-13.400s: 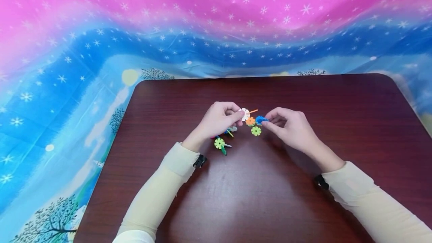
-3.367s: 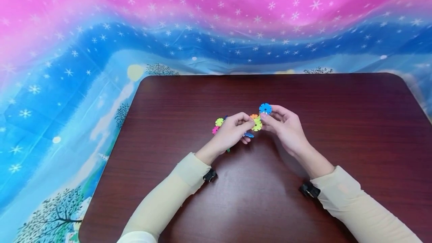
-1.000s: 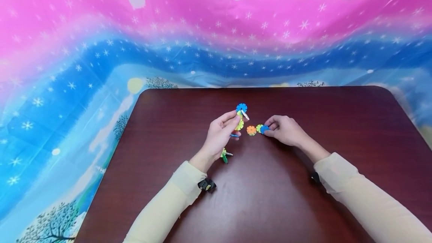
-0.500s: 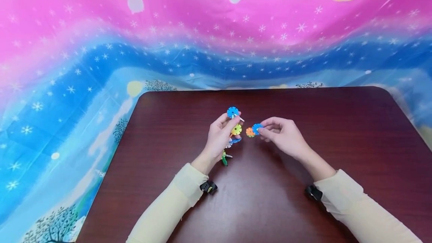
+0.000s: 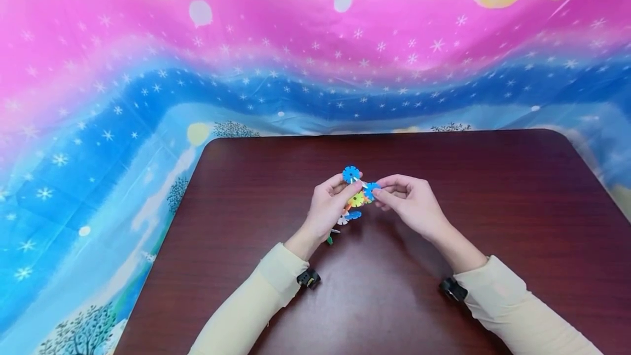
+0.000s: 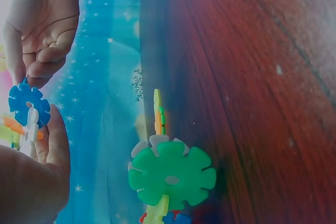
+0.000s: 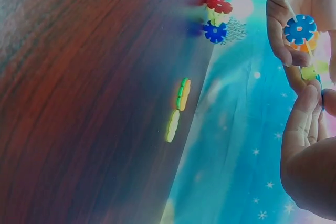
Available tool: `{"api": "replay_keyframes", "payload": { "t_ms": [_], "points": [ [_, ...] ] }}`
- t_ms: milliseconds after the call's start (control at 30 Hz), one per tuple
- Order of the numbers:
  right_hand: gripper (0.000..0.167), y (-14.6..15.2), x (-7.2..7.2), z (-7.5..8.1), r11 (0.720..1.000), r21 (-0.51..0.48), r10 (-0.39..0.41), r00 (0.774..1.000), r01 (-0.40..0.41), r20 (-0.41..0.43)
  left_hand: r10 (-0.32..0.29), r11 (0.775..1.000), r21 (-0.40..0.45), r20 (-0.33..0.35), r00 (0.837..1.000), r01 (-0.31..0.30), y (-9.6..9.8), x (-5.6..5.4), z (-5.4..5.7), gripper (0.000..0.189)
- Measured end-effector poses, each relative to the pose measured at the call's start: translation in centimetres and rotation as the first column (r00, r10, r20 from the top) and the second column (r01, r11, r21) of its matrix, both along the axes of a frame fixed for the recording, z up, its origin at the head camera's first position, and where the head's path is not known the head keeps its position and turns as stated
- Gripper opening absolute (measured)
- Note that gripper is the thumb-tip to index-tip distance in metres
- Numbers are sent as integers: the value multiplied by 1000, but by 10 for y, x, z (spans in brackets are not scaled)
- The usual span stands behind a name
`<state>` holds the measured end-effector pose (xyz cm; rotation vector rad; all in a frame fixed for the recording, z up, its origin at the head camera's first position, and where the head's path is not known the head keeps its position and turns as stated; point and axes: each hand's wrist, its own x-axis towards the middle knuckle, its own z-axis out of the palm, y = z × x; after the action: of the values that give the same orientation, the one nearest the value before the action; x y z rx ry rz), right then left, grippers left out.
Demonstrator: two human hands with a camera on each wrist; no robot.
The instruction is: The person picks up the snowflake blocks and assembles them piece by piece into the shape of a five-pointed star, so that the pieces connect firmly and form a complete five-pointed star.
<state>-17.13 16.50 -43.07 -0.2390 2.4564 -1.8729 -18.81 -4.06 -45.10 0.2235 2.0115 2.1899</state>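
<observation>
"Blue plastic, apparently: how is the disc (image 5: 370, 190) held?"
"Pinched at its rim by the right hand (image 5: 416, 201), barely open; beside it, perhaps touching, the cluster (image 5: 359, 200) is gripped by the left hand (image 5: 329, 205)."
"And handled?"
"Likely light, stiff, perhaps slick; best taken edgewise. Both are held above the table (image 5: 468, 174), before the cloth (image 5: 296, 73)."

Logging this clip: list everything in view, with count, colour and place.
Held cluster: 1, blue, white, yellow, orange discs, in the left hand
Pinched disc: 1, blue, in the right hand
Second cluster: 1, multicoloured, on the table near the left hand
Flat discs: 3, yellow, orange, green, on the table
Table: 1, brown, beneath the hands
Backdrop: 1, pink and blue, behind the table
Wrist cameras: 2, black, at the wrists
Sleeves: 2, cream, on the forearms
Hands: 2, bare, over the table
</observation>
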Motion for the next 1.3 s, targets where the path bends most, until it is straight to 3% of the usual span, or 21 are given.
{"api": "replay_keyframes", "payload": {
  "t_ms": [167, 500, 667, 833, 1067, 1300],
  "points": [
    [24, -1, 1, -1, 999, 33, 4, 1000, -4, 2, 31, 999, -18, -21, 999, -31, -2, 2, -4, 36],
    [20, -6, 3, 1, 999, 36, 1, 1000, -1, 1, 24, 999, 38, -33, 999, -23, -3, 5, -7, 32],
    [21, -9, 1, 1, 999, 33, 9, 1000, -9, -11, 38, 999, 5, -43, 998, -38, -7, 6, -4, 32],
    [29, -13, -9, -1, 996, 22, 85, 996, -85, 5, 51, 997, -59, -45, 998, -54, -22, 4, 0, 38],
    [31, -12, -24, -11, 987, 97, 120, 989, -128, 83, 165, 981, -98, -46, 985, -169, -53, 1, 3, 31],
    [31, -22, -35, -23, 934, 266, 213, 969, -238, 122, 254, 955, -147, -36, 967, -256, -90, -2, 0, 42]
  ]
}}
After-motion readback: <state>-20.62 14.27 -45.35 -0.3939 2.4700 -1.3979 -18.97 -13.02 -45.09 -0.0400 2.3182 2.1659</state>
